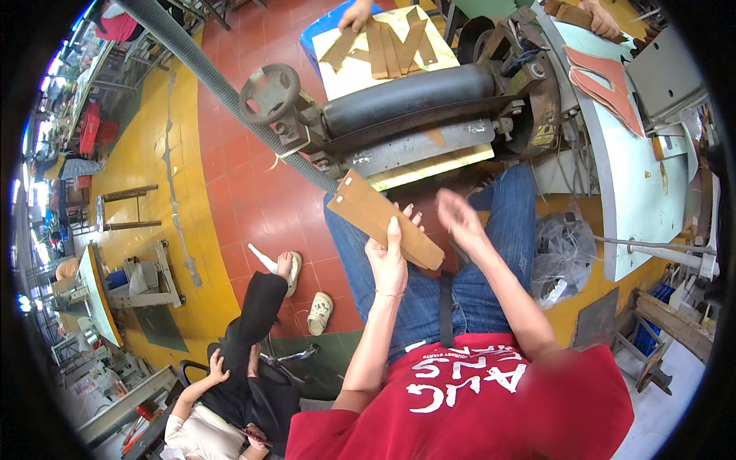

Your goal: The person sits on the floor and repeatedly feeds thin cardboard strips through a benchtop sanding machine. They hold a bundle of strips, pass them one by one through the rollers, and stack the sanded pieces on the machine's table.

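My left hand (389, 257) grips a long, flat piece of brown leather (381, 218), thumb on top, tilted across my lap. Small pale marks show at the leather's upper end; whether it is one layer or a stack I cannot tell. Just right of it, my right hand (460, 218) is raised above my thigh, slightly blurred, its fingers apart and holding nothing. Directly in front stands a machine with a black roller (410, 100) and a metal plate (422, 148) along its near side. A small brown scrap (435, 138) lies on that plate.
A handwheel (270, 93) and grey hose (222, 84) flank the machine's left. Beyond the roller, another person's hand (355, 15) touches brown strips (391, 47) on a pale board. Orange leather pieces (606, 86) lie on the right table (644, 207). Someone sits at lower left (207, 414).
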{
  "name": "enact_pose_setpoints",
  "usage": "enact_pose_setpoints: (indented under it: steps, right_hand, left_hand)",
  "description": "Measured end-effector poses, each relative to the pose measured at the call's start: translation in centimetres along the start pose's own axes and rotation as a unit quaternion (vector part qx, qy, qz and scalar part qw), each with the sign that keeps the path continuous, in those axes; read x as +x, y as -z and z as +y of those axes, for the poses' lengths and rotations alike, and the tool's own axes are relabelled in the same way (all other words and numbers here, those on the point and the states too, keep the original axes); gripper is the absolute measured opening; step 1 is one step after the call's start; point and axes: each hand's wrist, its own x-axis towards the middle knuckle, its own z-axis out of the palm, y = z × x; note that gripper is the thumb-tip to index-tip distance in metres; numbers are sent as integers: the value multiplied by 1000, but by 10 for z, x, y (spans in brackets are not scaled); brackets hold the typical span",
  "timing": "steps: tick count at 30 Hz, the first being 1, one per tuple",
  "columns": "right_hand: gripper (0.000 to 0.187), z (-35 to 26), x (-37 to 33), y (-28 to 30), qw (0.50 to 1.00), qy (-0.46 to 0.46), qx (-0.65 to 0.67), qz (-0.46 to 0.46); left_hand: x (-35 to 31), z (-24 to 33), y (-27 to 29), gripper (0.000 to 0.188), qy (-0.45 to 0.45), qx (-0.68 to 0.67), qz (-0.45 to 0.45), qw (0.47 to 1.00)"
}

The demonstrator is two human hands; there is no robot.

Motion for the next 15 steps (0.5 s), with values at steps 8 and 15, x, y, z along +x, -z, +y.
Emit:
enact_pose_setpoints:
  steps: [8, 15]
  right_hand:
    - [22, -10, -45, 11, 950, 231, -211, 8]
    - [29, 19, -10, 40, 999, -34, -6, 2]
  left_hand:
    - [3, -9, -8, 41, -52, -80, 34, 995]
    - [0, 11, 4, 56, -78, -42, 28, 996]
